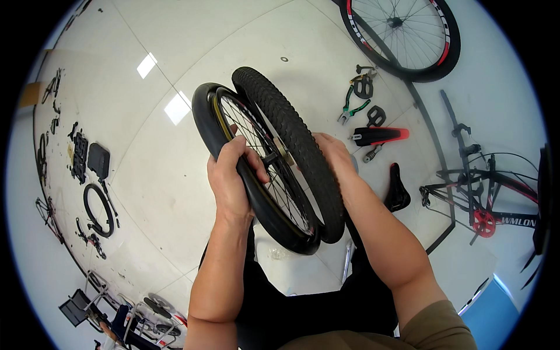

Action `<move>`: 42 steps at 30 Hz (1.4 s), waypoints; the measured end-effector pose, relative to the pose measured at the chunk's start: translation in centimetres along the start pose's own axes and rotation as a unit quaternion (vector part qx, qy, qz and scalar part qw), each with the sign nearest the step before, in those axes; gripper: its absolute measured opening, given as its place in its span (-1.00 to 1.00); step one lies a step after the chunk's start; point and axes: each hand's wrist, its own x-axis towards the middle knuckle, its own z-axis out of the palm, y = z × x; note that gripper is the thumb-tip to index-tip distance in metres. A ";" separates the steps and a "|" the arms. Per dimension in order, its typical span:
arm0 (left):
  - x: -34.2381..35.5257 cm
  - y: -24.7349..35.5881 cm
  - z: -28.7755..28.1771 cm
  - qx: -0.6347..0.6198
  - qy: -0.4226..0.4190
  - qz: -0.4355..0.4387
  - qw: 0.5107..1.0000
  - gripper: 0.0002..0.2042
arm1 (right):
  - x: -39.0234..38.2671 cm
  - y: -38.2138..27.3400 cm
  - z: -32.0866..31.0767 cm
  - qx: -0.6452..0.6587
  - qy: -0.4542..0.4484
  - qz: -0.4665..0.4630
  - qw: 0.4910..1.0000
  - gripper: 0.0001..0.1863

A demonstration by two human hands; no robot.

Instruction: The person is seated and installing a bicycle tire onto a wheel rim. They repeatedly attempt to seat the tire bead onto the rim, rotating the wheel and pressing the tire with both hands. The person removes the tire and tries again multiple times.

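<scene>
Our olive-brown sleeve (440, 326) is closest to us, with our dark trousers (315, 318) beside it below both hands. Ahead of them, we have a spoked wheel (270, 158) raised over the pale tiled floor (163, 198), directly between our two sets of fingers and tilted. Our left hand (228, 178) is closed around its near-left edge: the thumb lies over a smooth black rubber ring (204, 119) that runs around the rim, and the other fingers curl inward toward the spokes. Just right of those fingers, a treaded tyre (286, 116) stands alongside the wheel. Our right hand (335, 157) is against the tyre's outer side; its fingertips are hidden behind the tread, so we cannot tell how tightly they hold.

Out to the right of our right fingers, we see green-handled pliers (354, 108), a black pedal (376, 116), a black-and-red mudguard (380, 136) and, nearer us, a black saddle (398, 189). Farther right, well apart from those fingers, is a bicycle frame (493, 219). Far left of our left fingers sits a dark case (98, 160).
</scene>
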 end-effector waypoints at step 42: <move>-3.1 -4.3 3.7 0.134 -0.089 0.070 0.985 -0.42 | -1.5 -2.8 -0.6 -0.038 -0.106 -0.176 0.978 -0.58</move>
